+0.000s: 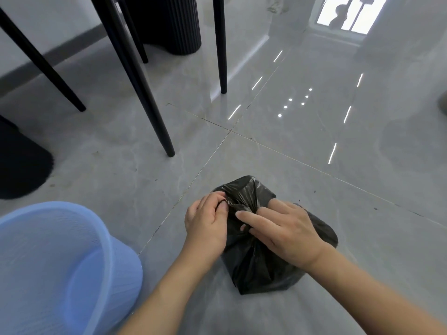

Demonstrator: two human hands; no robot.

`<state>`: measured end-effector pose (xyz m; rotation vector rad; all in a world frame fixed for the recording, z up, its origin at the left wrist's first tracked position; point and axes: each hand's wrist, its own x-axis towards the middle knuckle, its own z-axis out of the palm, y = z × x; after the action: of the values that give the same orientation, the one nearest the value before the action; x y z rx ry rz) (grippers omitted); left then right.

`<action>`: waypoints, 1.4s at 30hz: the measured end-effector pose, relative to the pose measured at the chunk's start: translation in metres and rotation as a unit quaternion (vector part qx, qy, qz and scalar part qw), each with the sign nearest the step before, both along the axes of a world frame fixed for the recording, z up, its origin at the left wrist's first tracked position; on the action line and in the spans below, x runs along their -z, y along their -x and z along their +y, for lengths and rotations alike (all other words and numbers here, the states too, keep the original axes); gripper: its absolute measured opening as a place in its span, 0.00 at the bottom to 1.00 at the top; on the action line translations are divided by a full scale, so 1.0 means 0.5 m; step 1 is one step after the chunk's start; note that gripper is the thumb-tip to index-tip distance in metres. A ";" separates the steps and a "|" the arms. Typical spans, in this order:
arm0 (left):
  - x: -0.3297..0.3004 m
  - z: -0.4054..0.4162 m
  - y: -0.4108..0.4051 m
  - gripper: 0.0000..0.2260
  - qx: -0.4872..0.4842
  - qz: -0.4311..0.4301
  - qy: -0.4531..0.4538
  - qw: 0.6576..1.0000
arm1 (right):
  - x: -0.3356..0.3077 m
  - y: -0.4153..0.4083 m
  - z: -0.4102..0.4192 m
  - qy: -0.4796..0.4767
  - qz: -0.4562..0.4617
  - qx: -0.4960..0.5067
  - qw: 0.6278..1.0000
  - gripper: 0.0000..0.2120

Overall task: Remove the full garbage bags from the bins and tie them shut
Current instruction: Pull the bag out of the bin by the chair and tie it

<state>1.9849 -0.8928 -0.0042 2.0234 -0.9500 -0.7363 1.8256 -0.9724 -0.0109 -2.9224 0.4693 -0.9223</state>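
Two hands, left hand [205, 221] and right hand [287, 232], each grip pinching black bag [254, 264] neck (floor), blue bin [72, 267] beside

Blue bin [60, 267] crowded the left, black chair legs [145, 97] stood ahead; bare floor [314, 146] lay open to the right.

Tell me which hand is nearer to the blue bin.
Left. The left hand grips the gathered top of the black bag on the side facing the blue bin, with bare floor between them. The right hand holds the bag's top from the far side.
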 end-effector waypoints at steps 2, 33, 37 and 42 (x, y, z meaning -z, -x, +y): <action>0.004 -0.004 -0.005 0.10 0.007 -0.056 -0.045 0.997 | -0.006 -0.004 -0.001 -0.007 0.004 -0.007 1.000 0.05; 0.078 0.055 0.035 0.09 0.100 -0.095 -0.066 0.988 | -0.036 -0.054 -0.034 -0.694 0.085 0.244 0.672 0.10; 0.087 0.057 0.028 0.05 0.111 -0.136 -0.087 0.981 | -0.030 -0.053 -0.042 -0.708 0.098 0.220 0.664 0.12; 0.092 0.058 0.009 0.05 0.100 -0.139 -0.114 0.979 | -0.033 -0.047 -0.045 -0.713 0.098 0.218 0.659 0.14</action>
<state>1.9805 -0.8640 -0.0500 2.2959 -1.2963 -0.7072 1.8489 -0.9951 0.0056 -1.3933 1.2006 -0.0012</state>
